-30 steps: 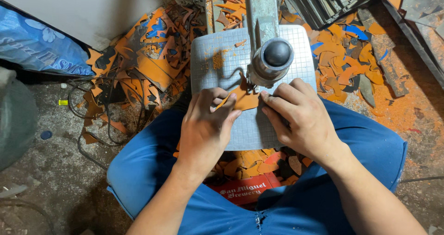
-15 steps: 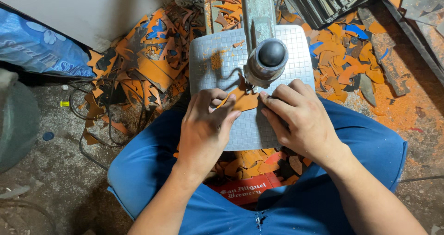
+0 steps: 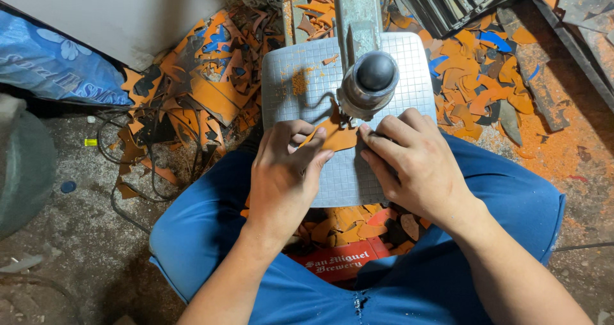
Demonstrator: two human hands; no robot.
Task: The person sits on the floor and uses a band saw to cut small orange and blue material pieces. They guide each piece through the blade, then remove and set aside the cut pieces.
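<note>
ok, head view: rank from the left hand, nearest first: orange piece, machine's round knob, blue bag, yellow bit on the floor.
1. orange piece: under the left hand fingertips, on the gridded plate.
2. round knob: just up and right, over the plate.
3. yellow bit: on the floor, far left.
4. blue bag: upper left corner, slightly farther.

Two printed packages, both partly hidden

A red crate [image 3: 339, 261] with white lettering on its edge sits between the person's knees, below the grey tabletop [image 3: 294, 75], filled with orange and dark scraps. At the far left, a blue sack [image 3: 54, 66] printed with pale flowers and letters lies against the white wall.
</note>
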